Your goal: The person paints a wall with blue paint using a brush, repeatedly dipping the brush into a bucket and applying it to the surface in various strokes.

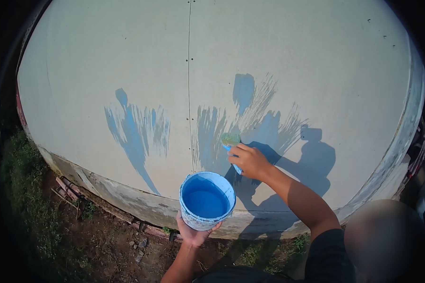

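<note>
My left hand [196,234] cups a paint-smeared bucket [208,225] from below, its fingers spread around the base. Blue paint [204,203] lies inside the bucket, whose rim is coated blue. Up and to the right, my right hand [250,162] is closed around the blue handle of a brush [231,139]. The brush's greenish head points up, close in front of the pale wall panel [288,47]. Blue strokes [243,92] fan out over the panel above the brush, some solid and some streaky.
More blue streaks [132,137] mark the left panel, beyond a vertical seam [189,85] with screw heads. My shadow [314,165] falls on the wall. A weathered ledge [123,191] runs along its bottom, above bare soil [113,240], stones and grass [26,188].
</note>
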### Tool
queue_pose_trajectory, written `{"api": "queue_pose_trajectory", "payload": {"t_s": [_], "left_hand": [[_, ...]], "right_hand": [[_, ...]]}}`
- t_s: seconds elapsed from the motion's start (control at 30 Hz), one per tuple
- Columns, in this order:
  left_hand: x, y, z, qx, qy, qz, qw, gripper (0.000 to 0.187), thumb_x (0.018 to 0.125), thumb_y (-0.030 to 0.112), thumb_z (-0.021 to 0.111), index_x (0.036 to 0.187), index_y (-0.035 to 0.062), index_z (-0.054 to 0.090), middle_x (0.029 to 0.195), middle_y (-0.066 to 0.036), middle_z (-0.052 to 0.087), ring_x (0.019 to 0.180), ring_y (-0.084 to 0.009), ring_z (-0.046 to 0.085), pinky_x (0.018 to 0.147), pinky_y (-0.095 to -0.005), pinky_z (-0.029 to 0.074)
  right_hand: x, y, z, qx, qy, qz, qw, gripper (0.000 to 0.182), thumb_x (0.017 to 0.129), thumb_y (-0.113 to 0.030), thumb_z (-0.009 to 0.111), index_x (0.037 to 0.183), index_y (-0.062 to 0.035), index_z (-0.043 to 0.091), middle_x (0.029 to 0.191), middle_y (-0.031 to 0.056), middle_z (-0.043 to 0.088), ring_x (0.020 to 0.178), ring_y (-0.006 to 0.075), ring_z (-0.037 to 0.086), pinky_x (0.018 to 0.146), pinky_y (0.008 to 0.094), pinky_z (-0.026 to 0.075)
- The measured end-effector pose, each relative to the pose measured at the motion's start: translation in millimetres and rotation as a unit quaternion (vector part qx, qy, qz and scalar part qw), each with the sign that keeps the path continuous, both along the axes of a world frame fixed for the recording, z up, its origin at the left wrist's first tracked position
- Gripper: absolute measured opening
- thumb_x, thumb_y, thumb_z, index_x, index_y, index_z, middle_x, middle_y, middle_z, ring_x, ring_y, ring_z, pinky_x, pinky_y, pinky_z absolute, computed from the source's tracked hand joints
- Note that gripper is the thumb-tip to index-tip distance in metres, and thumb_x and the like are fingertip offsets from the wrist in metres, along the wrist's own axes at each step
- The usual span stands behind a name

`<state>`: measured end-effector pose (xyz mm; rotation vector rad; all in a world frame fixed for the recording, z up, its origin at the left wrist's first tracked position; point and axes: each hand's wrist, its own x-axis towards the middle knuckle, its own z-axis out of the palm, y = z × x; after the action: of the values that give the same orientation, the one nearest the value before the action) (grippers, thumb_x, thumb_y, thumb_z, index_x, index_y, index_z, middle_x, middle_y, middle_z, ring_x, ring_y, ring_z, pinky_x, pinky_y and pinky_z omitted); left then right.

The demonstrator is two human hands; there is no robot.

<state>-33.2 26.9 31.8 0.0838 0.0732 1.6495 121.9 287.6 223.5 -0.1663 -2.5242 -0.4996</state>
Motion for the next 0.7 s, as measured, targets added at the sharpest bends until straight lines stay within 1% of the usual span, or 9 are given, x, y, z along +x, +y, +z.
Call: {"api": "queue_pose_trajectory", "payload": {"t_s": [0.07, 0.23, 0.3, 0.33, 0.4, 0.5, 0.57, 0.67, 0.7], "left_hand": [[-11, -3, -1, 0.003, 0.018, -0.013, 1.0, 0.093, 0.098, 0.077, 0.05, 0.171, 0.021, 0.034, 0.173, -0.019, 0.038, 0.151, -0.0498, 0.047, 0.111, -0.0764, 0.049], [-32, -4, -2, 0.013, 0.041, -0.048, 0.998, 0.095, 0.097, 0.078, 0.052, 0.171, 0.0229, 0.034, 0.174, -0.018, 0.037, 0.152, -0.0489, 0.047, 0.112, -0.0752, 0.048], [-37, -2, 2, 0.013, 0.048, -0.052, 0.997, 0.095, 0.097, 0.079, 0.052, 0.172, 0.0233, 0.034, 0.175, -0.018, 0.036, 0.153, -0.0484, 0.045, 0.113, -0.0745, 0.047], [-39, -2, 2, 0.016, 0.046, -0.054, 0.997, 0.095, 0.097, 0.079, 0.052, 0.172, 0.0233, 0.034, 0.175, -0.018, 0.036, 0.153, -0.0484, 0.045, 0.113, -0.0745, 0.047], [-44, 0, 2, 0.014, 0.045, -0.049, 0.998, 0.096, 0.097, 0.08, 0.052, 0.171, 0.0234, 0.034, 0.175, -0.018, 0.036, 0.153, -0.0481, 0.044, 0.113, -0.0744, 0.047], [-53, 2, 1, 0.034, 0.028, -0.047, 0.998, 0.097, 0.095, 0.081, 0.053, 0.171, 0.0232, 0.034, 0.174, -0.017, 0.036, 0.153, -0.0484, 0.045, 0.112, -0.0743, 0.048], [-60, 0, 0, 0.038, 0.026, -0.046, 0.998, 0.098, 0.095, 0.081, 0.054, 0.171, 0.0231, 0.034, 0.174, -0.017, 0.037, 0.152, -0.0485, 0.045, 0.112, -0.074, 0.047], [-70, -2, 10, 0.03, 0.006, -0.039, 0.999, 0.093, 0.097, 0.077, 0.051, 0.171, 0.0216, 0.036, 0.173, -0.018, 0.038, 0.151, -0.049, 0.047, 0.11, -0.0738, 0.049], [-72, -7, 12, 0.012, -0.01, -0.036, 0.999, 0.088, 0.1, 0.074, 0.047, 0.17, 0.0201, 0.037, 0.172, -0.019, 0.039, 0.149, -0.0493, 0.049, 0.108, -0.0739, 0.051]], "right_hand": [[-15, -7, -1, -0.152, -0.021, 0.015, 0.988, 0.028, 0.078, 0.002, 0.085, 0.102, -0.0072, 0.075, 0.111, 0.0061, 0.073, 0.113, 0.0314, 0.071, 0.09, 0.0424, 0.064], [-20, 8, 87, -0.161, 0.066, 0.017, 0.985, 0.027, 0.079, 0.005, 0.084, 0.101, -0.0072, 0.074, 0.112, 0.0051, 0.072, 0.11, 0.0297, 0.07, 0.091, 0.0446, 0.061], [-23, 7, 125, -0.014, 0.108, 0.001, 0.994, 0.023, 0.081, 0.003, 0.083, 0.1, -0.0079, 0.075, 0.111, 0.0046, 0.072, 0.108, 0.0286, 0.071, 0.086, 0.0422, 0.063], [-27, 8, 140, -0.012, 0.106, -0.001, 0.994, 0.023, 0.081, 0.003, 0.083, 0.1, -0.0079, 0.075, 0.111, 0.0046, 0.072, 0.108, 0.0286, 0.071, 0.086, 0.0422, 0.063], [-38, 8, 161, 0.158, 0.191, -0.049, 0.968, 0.024, 0.079, 0.004, 0.082, 0.098, -0.0084, 0.074, 0.112, 0.0042, 0.072, 0.11, 0.0268, 0.07, 0.08, 0.0388, 0.065], [-57, 10, 145, 0.13, 0.148, -0.082, 0.977, 0.026, 0.076, 0.005, 0.083, 0.097, -0.0085, 0.074, 0.11, 0.0045, 0.071, 0.11, 0.0258, 0.07, 0.077, 0.0366, 0.067], [-70, 8, 103, 0.134, 0.123, -0.044, 0.982, 0.025, 0.076, 0.004, 0.084, 0.096, -0.0086, 0.075, 0.107, 0.0049, 0.07, 0.107, 0.0252, 0.07, 0.077, 0.0375, 0.067], [-86, -12, 57, 0.027, 0.061, -0.005, 0.998, 0.023, 0.078, 0.003, 0.083, 0.097, -0.0081, 0.076, 0.106, 0.0069, 0.07, 0.103, 0.0262, 0.071, 0.075, 0.0401, 0.064], [-91, -18, 51, -0.084, 0.015, -0.009, 0.996, 0.02, 0.082, 0.003, 0.081, 0.099, -0.0069, 0.076, 0.109, 0.008, 0.072, 0.105, 0.0288, 0.071, 0.08, 0.0419, 0.063]]}}
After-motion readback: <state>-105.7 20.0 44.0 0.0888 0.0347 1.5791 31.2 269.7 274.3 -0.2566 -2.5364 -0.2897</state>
